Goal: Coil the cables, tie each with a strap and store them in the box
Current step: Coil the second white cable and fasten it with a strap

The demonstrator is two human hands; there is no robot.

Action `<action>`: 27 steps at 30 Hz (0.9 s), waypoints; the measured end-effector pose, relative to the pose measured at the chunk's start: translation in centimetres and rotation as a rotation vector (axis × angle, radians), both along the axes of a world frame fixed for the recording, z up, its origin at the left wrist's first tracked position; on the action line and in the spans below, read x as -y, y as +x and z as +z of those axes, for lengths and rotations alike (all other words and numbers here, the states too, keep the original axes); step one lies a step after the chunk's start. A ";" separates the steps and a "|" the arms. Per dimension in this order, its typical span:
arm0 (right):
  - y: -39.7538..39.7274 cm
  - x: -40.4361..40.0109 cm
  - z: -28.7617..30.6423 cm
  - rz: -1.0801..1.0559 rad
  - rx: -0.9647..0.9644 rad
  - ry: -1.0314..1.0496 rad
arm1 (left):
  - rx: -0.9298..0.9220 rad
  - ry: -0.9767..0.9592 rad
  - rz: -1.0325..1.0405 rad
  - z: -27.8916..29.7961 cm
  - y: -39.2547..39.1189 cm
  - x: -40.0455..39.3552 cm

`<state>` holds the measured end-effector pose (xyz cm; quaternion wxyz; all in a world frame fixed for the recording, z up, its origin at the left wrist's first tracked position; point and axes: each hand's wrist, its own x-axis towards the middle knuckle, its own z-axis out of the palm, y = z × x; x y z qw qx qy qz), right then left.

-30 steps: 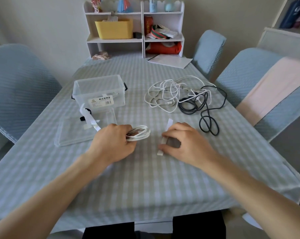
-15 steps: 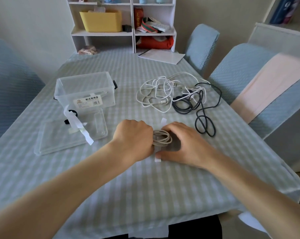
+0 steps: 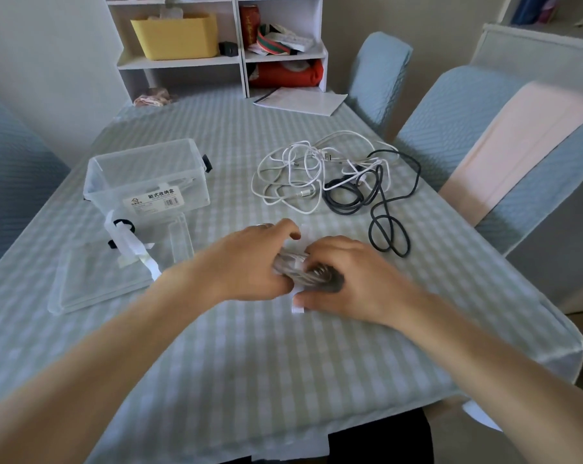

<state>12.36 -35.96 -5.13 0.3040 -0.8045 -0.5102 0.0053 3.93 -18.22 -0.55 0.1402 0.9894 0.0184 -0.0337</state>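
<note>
Your left hand (image 3: 246,262) and right hand (image 3: 347,279) meet over the middle of the worktop (image 3: 283,363), with a coiled white cable (image 3: 295,271) between them. Your left fingers curl around the coil's left end and hold it. Your right fingers (image 3: 320,254) bend over the coil's right side and press on it, while your right thumb lies flat on the near end of a white strap (image 3: 297,308). That strap runs under the coil, and its far end shows just beyond your left fingertips. The coil itself is blurred, so you cannot count its loops.

Further back and to your right lies a loose tangle of white cables (image 3: 296,175), touching and partly overlapping a black cable (image 3: 380,209) whose long loop trails toward your right hand without reaching it.

To your left stands the clear plastic box (image 3: 146,179), open at the top, with a printed label on its near wall. Its clear lid (image 3: 95,279) lies flat just in front of it, and on the lid rest several white straps (image 3: 132,246) with a black one among them.

At the far end of the worktop lie a sheet of paper (image 3: 300,100) and a white shelf unit (image 3: 216,45) holding a yellow bin (image 3: 176,36).
</note>
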 end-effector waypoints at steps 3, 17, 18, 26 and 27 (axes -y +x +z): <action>0.4 0.0 -0.2 0.020 0.031 0.038 | 0.120 -0.193 -0.123 -1.0 -1.5 -2.0; 0.2 0.1 -0.7 -0.006 0.065 0.012 | 0.416 -0.263 -0.301 -4.0 -1.6 -3.2; 0.2 0.1 -0.7 -0.012 0.071 0.004 | 0.424 -0.256 -0.309 -4.1 -1.7 -3.2; 0.6 0.0 -0.3 -0.048 0.050 -0.144 | 0.468 -0.195 -0.428 -4.7 -1.9 -3.6; 0.7 0.0 -0.3 -0.047 0.048 -0.148 | 0.476 -0.178 -0.445 -4.7 -1.9 -3.6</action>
